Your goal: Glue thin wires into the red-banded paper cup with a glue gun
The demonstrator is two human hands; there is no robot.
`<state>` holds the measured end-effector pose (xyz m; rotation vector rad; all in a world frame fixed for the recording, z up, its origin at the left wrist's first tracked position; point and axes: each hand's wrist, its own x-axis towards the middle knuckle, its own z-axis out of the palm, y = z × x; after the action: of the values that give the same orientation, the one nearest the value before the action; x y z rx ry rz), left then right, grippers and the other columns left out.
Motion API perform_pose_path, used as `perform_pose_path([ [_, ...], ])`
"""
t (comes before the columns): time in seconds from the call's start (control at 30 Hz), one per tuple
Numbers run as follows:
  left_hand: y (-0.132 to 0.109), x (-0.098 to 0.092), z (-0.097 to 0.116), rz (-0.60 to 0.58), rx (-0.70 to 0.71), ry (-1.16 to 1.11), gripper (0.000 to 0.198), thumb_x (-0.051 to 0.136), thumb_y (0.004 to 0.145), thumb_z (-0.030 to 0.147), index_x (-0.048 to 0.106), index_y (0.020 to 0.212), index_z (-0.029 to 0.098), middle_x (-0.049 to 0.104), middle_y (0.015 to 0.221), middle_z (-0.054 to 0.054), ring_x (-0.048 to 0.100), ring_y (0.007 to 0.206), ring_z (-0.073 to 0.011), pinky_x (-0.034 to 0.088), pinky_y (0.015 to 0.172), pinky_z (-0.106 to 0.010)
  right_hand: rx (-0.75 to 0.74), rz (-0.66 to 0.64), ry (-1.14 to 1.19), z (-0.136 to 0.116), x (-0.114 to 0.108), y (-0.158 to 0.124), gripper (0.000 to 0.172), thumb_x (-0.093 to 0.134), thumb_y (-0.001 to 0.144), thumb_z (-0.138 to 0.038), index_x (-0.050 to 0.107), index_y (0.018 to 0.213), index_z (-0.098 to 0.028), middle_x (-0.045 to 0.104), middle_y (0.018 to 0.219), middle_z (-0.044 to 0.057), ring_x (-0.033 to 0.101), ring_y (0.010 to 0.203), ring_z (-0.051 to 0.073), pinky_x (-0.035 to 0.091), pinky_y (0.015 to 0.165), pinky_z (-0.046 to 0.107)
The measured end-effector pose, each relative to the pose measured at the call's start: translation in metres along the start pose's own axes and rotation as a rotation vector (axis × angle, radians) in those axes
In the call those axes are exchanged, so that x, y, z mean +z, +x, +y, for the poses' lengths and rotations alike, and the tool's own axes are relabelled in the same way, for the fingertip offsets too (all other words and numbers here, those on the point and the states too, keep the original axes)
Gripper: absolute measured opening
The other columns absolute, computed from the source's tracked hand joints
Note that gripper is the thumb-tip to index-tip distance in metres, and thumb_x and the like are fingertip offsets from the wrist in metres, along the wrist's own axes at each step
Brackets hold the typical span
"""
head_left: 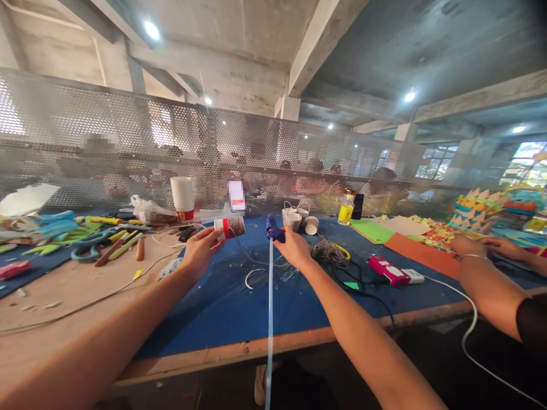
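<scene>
My left hand [200, 250] is closed around a paper cup [226, 228] tipped on its side, with a red band and grey cord wound about part of it. A strand of cord trails from the cup over the blue mat [205, 319]. In my right hand [294, 247] is a blue glue gun [273, 229], held apart from the cup. A long clear glue stick [270, 302] runs from the gun back toward me. Just beyond the gun stand several small cord-wrapped cups [292, 217], one of them [311, 225] lying on its side.
A stack of white cups [182, 196] and a phone [236, 195] stand near the perforated screen [256, 148]. Scissors [89, 245] lie left. Coiled cord [327, 253], a pink power strip [388, 270] and a yellow-labelled bottle [346, 208] are right, by a co-worker's hands [470, 247].
</scene>
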<state>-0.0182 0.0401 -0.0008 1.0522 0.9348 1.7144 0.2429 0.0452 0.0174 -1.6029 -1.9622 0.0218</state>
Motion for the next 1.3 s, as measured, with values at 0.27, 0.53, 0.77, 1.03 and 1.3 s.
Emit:
perform_pose_path([
  [0.27,0.0,-0.001,0.008,0.007,-0.102,-0.14,0.022,0.079,0.066,0.027,0.067,0.084,0.02,0.072,0.09,-0.003,0.067,0.085,-0.018,0.055,0.081,-0.033,0.025,-0.136,-0.026,0.013,0.013,0.006,0.039,0.061,0.086,-0.039,0.049,0.117,-0.019,0.069,0.109,0.012,0.067,0.1,0.028,0.045,0.076,0.032],
  [0.53,0.0,0.0,0.009,-0.056,-0.147,-0.282,0.017,0.073,0.074,0.019,0.06,0.085,0.018,0.069,0.096,-0.006,0.064,0.087,-0.0188,0.055,0.085,-0.038,0.015,-0.149,-0.061,0.022,0.023,0.009,0.038,0.063,0.083,-0.036,0.05,0.114,-0.018,0.067,0.113,0.013,0.065,0.104,0.027,0.045,0.079,0.032],
  [0.77,0.001,0.0,0.008,-0.084,-0.152,-0.293,0.013,0.071,0.077,0.017,0.059,0.084,0.018,0.068,0.098,-0.005,0.062,0.089,-0.0185,0.054,0.087,-0.039,0.083,-0.205,-0.032,0.026,0.023,0.011,0.043,0.06,0.083,-0.041,0.05,0.116,-0.016,0.065,0.115,0.015,0.063,0.108,0.03,0.046,0.083,0.036],
  [1.03,-0.004,0.003,0.008,-0.103,-0.13,-0.229,0.01,0.07,0.079,0.018,0.063,0.086,0.018,0.069,0.093,-0.003,0.064,0.086,-0.0168,0.055,0.085,-0.035,0.123,-0.21,-0.088,0.029,0.026,0.01,0.044,0.06,0.079,-0.036,0.052,0.117,-0.014,0.06,0.122,0.019,0.055,0.117,0.034,0.043,0.092,0.046],
  [1.3,-0.009,0.008,0.006,-0.187,-0.098,-0.213,0.018,0.077,0.072,0.019,0.066,0.086,0.016,0.072,0.087,-0.002,0.066,0.08,-0.0156,0.055,0.084,-0.035,0.095,-0.2,-0.13,0.023,0.017,0.004,0.041,0.06,0.076,-0.03,0.058,0.114,-0.015,0.056,0.125,0.018,0.051,0.119,0.037,0.041,0.094,0.054],
])
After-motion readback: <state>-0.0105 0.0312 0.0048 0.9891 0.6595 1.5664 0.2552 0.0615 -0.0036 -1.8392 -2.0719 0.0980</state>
